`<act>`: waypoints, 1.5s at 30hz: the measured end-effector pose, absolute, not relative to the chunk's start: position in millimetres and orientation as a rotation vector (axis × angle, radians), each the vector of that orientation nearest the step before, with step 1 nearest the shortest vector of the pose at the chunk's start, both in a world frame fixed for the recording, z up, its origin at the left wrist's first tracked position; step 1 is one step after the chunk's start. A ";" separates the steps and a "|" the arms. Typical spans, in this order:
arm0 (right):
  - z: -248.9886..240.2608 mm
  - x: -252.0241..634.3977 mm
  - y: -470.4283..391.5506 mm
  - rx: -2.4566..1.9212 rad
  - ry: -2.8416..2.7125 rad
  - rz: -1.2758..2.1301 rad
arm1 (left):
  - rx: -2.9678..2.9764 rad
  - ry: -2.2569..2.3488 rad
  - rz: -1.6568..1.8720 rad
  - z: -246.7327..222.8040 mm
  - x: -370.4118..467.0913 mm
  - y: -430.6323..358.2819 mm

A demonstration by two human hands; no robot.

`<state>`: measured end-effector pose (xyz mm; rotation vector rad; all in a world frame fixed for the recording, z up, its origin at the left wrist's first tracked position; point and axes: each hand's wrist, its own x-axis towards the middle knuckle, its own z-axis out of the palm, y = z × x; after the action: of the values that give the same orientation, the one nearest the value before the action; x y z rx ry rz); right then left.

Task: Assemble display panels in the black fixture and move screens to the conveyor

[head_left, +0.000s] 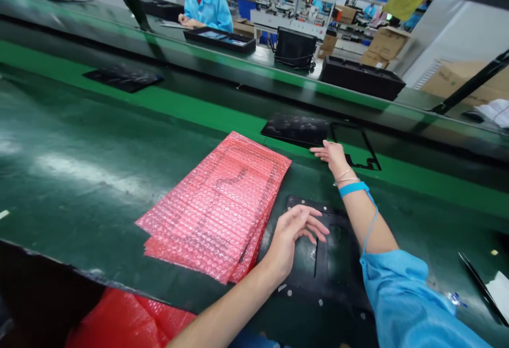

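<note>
My left hand [292, 234] hovers over a flat black fixture plate [338, 263], its fingers apart and nothing in them. My right hand [332, 156] reaches out to the green belt with fingers stretched, close to the near edge of a dark flat panel [296, 129]; whether it touches the panel I cannot tell. Right beside that panel lies a thin black frame [368, 146], partly behind my wrist. A stack of red bubble-wrap bags [222, 199] rests to the left of my left hand. A blue wrist strap [353, 189] circles my right wrist.
Another dark panel [123, 77] lies farther left on the green belt [191, 106]. Dark tweezers [479, 281] lie at the right. More red wrap [127, 319] hangs below the table edge. Across the line sit black trays [218, 39] and a co-worker in blue [210, 6].
</note>
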<state>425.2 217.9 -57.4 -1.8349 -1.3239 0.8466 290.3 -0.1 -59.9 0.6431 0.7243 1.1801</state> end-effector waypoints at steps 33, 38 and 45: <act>-66.1 598.9 -75.4 -1.365 -2.559 0.305 | 1.965 2.302 0.967 -56.2 157.3 -11.9; -67.1 595.6 -78.6 -1.332 -2.655 0.212 | 1.914 2.542 0.709 -70.2 151.5 -5.8; -61.0 595.1 -64.3 -1.329 -2.554 0.203 | 1.759 2.596 1.051 -66.6 144.7 -34.4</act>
<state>595.1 -64.3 -61.0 -1.3290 -2.5541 0.2026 144.7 -34.4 -66.6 1.7588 2.5956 1.0509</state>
